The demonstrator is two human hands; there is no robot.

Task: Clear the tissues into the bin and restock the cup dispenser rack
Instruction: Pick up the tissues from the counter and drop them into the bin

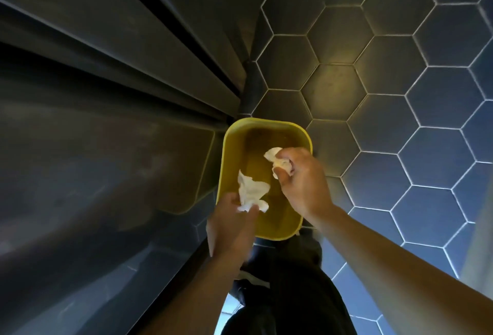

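Note:
A yellow bin (232, 153) stands on the floor straight below me, open at the top. My left hand (232, 225) hovers over its near rim and pinches a crumpled white tissue (250, 193) between thumb and fingers. My right hand (304, 182) is over the bin's right side, closed around a second crumpled tissue (280, 161). Both tissues hang above the bin's opening. The inside of the bin looks bare where I can see it. No cup dispenser rack is in view.
A dark shiny cabinet front (106, 121) with long grooves runs along the left, touching the bin's side. Dark hexagon floor tiles (400, 94) spread to the right. My dark trousers and a shoe (280, 294) are below the bin.

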